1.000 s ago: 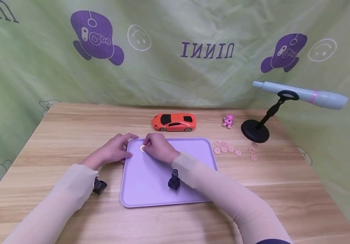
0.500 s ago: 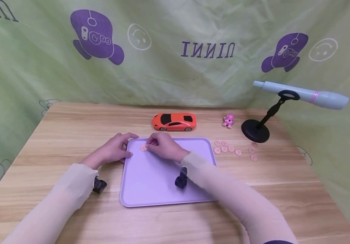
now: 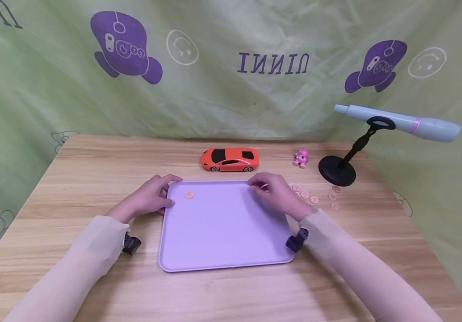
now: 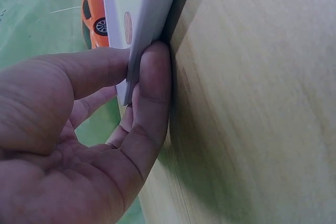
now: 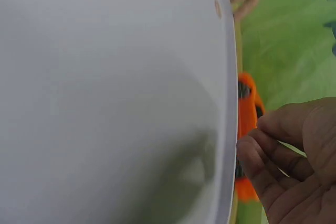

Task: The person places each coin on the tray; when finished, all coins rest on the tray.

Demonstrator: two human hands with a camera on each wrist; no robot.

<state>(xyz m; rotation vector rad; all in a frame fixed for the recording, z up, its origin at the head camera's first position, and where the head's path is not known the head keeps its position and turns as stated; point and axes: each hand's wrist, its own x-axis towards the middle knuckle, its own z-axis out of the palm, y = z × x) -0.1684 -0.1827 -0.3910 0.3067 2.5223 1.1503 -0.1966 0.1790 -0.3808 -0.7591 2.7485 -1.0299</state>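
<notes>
My left hand [image 3: 146,197] grips the left rim of a lilac tray [image 3: 223,232]; in the left wrist view the thumb lies on the upper side and curled fingers [image 4: 152,77] reach beneath. One small pink coin [image 3: 189,194] with a raised pattern lies flat in the tray's far left corner. Over the tray's far right part hovers my right hand [image 3: 277,194], its fingers loosely bent. The right wrist view shows nothing held between its thumb and fingers. Right of the tray several more pink coins [image 3: 314,200] lie on the table, some hidden behind the right hand.
An orange toy car [image 3: 229,160] stands behind the tray. To its right sits a small pink figurine [image 3: 301,158]. A light blue microphone [image 3: 405,124] rests on a black stand [image 3: 337,171] at the back right. A green printed curtain [image 3: 215,103] hangs behind the wooden table [image 3: 106,156].
My right hand has released the coin in the tray's far left corner and moved right across the tray. The left hand has kept its grip on the rim.
</notes>
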